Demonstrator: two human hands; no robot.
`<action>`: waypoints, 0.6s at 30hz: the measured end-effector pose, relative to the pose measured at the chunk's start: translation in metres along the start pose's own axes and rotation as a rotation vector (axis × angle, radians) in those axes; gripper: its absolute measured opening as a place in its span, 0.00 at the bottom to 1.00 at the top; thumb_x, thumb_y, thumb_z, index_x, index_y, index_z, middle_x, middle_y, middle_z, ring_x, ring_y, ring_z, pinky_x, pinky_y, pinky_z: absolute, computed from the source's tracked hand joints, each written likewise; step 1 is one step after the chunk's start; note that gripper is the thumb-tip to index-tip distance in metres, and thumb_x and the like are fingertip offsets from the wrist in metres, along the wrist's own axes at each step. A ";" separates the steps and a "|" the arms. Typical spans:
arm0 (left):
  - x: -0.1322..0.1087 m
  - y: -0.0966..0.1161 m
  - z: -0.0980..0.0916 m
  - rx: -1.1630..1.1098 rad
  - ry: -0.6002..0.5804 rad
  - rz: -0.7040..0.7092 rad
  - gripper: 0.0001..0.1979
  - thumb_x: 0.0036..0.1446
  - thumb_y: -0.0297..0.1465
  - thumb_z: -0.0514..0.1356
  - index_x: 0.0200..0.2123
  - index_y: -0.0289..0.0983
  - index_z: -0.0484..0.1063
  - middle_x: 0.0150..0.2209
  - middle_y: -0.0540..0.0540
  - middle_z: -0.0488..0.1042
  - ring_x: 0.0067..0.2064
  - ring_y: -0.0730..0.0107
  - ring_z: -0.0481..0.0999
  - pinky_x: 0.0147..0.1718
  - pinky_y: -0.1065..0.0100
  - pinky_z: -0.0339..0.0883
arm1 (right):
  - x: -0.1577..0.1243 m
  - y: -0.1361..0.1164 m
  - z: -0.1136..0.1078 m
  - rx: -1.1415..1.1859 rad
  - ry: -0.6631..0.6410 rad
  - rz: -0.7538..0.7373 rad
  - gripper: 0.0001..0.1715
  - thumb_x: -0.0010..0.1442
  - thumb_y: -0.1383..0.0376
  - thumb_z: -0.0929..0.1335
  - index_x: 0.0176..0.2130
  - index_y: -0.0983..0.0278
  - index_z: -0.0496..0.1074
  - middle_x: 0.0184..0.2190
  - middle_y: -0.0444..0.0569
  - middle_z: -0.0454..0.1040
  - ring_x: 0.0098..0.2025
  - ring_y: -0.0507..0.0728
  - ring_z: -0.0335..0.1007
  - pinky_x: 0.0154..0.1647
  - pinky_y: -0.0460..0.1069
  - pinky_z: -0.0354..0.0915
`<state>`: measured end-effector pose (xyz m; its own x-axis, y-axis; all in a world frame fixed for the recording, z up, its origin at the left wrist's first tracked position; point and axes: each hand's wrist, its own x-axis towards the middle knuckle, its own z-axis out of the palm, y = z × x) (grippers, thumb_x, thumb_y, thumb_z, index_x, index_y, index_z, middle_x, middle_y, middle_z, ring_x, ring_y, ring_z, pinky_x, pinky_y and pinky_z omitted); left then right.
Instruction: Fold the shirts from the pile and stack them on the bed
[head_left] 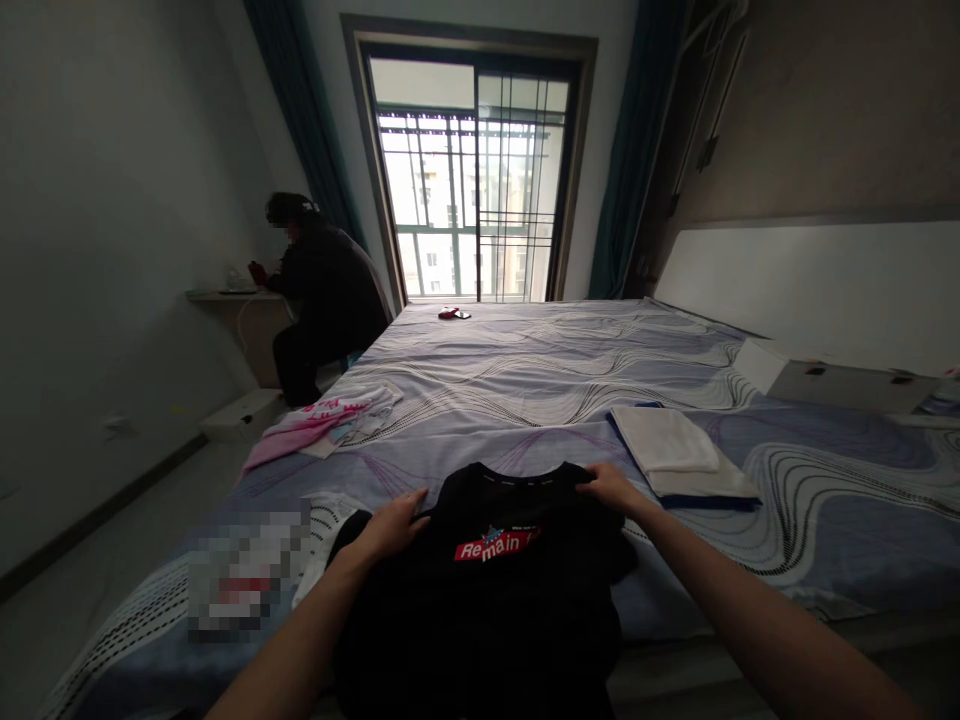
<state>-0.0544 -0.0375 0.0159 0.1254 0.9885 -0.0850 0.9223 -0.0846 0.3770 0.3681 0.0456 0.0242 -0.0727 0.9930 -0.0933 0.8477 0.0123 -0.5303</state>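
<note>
On the bed's near edge: black T-shirt [517, 600] with a red-and-white chest print, spread front up, collar toward the window.
Left hand [394, 525]: fingers closed on the shoulder fabric at the shirt's left side.
Right hand [611, 488]: pinching the other shoulder just beside the collar.
Bed [525, 380]: wavy-patterned sheet.
Right of the shirt: folded white cloth [664, 440], near but apart.
Left edge: pink-and-white garment [322, 420].
Beyond the far left corner: seated person [326, 290].

Black T-shirt [495, 600] with red-and-white logo, lilac bedsheet [525, 380] with dark wavy lines, pink-white garment [322, 420], teal curtains [634, 150]
</note>
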 end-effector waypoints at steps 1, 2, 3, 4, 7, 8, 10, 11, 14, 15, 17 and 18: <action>-0.003 0.002 -0.002 -0.030 -0.079 0.049 0.23 0.60 0.34 0.57 0.59 0.41 0.69 0.53 0.41 0.78 0.53 0.60 0.77 0.51 0.65 0.68 | 0.005 -0.004 -0.009 0.013 0.042 -0.037 0.11 0.54 0.65 0.72 0.39 0.61 0.82 0.36 0.47 0.82 0.42 0.58 0.78 0.43 0.47 0.67; -0.005 0.004 -0.004 -0.050 -0.133 0.089 0.20 0.61 0.34 0.56 0.56 0.42 0.71 0.50 0.43 0.79 0.51 0.61 0.78 0.49 0.66 0.68 | 0.011 -0.008 -0.018 0.016 0.109 -0.075 0.13 0.57 0.64 0.71 0.43 0.61 0.81 0.41 0.48 0.82 0.46 0.59 0.77 0.47 0.48 0.66; -0.007 0.006 -0.008 -0.049 -0.143 0.105 0.17 0.62 0.35 0.54 0.52 0.42 0.74 0.47 0.44 0.81 0.49 0.61 0.79 0.47 0.66 0.68 | 0.018 -0.014 -0.026 0.011 0.191 -0.113 0.14 0.59 0.63 0.69 0.45 0.61 0.80 0.45 0.50 0.81 0.49 0.59 0.75 0.51 0.48 0.65; -0.009 0.008 -0.012 -0.021 -0.101 0.083 0.15 0.63 0.36 0.52 0.47 0.41 0.75 0.44 0.43 0.81 0.46 0.61 0.80 0.45 0.66 0.68 | 0.025 -0.020 -0.032 0.001 0.275 -0.145 0.15 0.62 0.62 0.68 0.48 0.61 0.79 0.48 0.52 0.80 0.52 0.60 0.74 0.54 0.49 0.63; -0.010 0.008 -0.022 0.148 0.212 -0.195 0.21 0.67 0.38 0.43 0.45 0.37 0.75 0.41 0.39 0.80 0.42 0.55 0.80 0.40 0.61 0.68 | 0.041 -0.033 -0.034 -0.053 0.394 -0.124 0.22 0.65 0.57 0.66 0.54 0.65 0.74 0.54 0.57 0.76 0.57 0.60 0.71 0.57 0.50 0.62; -0.010 0.007 -0.024 0.210 0.308 -0.305 0.23 0.67 0.37 0.42 0.47 0.36 0.74 0.42 0.37 0.79 0.43 0.53 0.79 0.40 0.60 0.68 | 0.043 -0.035 -0.028 -0.077 0.349 -0.057 0.26 0.65 0.54 0.67 0.56 0.66 0.72 0.55 0.59 0.75 0.58 0.61 0.70 0.57 0.50 0.62; -0.011 0.002 -0.022 0.317 0.399 -0.441 0.23 0.66 0.34 0.42 0.52 0.33 0.71 0.47 0.33 0.77 0.47 0.50 0.77 0.42 0.58 0.68 | 0.043 -0.032 -0.012 -0.127 0.210 0.093 0.33 0.62 0.48 0.67 0.57 0.67 0.71 0.55 0.62 0.75 0.57 0.64 0.71 0.54 0.52 0.65; -0.012 -0.001 -0.020 0.353 0.398 -0.452 0.23 0.65 0.33 0.44 0.54 0.31 0.70 0.49 0.32 0.76 0.50 0.49 0.76 0.44 0.58 0.67 | 0.040 -0.028 -0.003 -0.147 0.148 0.156 0.35 0.60 0.45 0.68 0.56 0.68 0.72 0.53 0.63 0.76 0.56 0.66 0.72 0.52 0.54 0.67; -0.013 -0.007 -0.006 0.363 0.339 -0.405 0.28 0.64 0.39 0.49 0.62 0.27 0.62 0.54 0.30 0.72 0.55 0.48 0.73 0.49 0.57 0.66 | 0.029 -0.014 0.022 -0.198 0.090 0.235 0.32 0.59 0.47 0.70 0.52 0.66 0.74 0.49 0.61 0.78 0.52 0.68 0.75 0.48 0.56 0.69; -0.012 -0.008 -0.001 0.344 0.321 -0.406 0.30 0.64 0.41 0.50 0.62 0.27 0.62 0.55 0.29 0.72 0.55 0.48 0.72 0.50 0.57 0.66 | 0.026 -0.010 0.028 -0.216 0.092 0.233 0.28 0.60 0.49 0.70 0.52 0.65 0.73 0.49 0.60 0.78 0.52 0.67 0.75 0.48 0.55 0.69; -0.008 -0.007 0.006 0.300 0.308 -0.445 0.29 0.65 0.43 0.48 0.58 0.27 0.65 0.53 0.30 0.74 0.54 0.49 0.74 0.49 0.58 0.66 | 0.020 -0.005 0.037 -0.245 0.108 0.204 0.21 0.64 0.54 0.67 0.51 0.64 0.73 0.49 0.58 0.78 0.53 0.64 0.75 0.49 0.53 0.67; -0.004 -0.006 0.009 0.280 0.307 -0.469 0.26 0.66 0.42 0.47 0.55 0.28 0.66 0.51 0.30 0.75 0.52 0.50 0.75 0.47 0.58 0.67 | 0.019 -0.005 0.040 -0.254 0.122 0.186 0.18 0.66 0.56 0.66 0.50 0.64 0.73 0.50 0.58 0.78 0.53 0.63 0.75 0.49 0.52 0.67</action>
<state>-0.0567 -0.0426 0.0055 -0.3885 0.9158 0.1020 0.9197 0.3785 0.1042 0.3418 0.0595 -0.0088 0.1462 0.9875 -0.0586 0.9455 -0.1569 -0.2853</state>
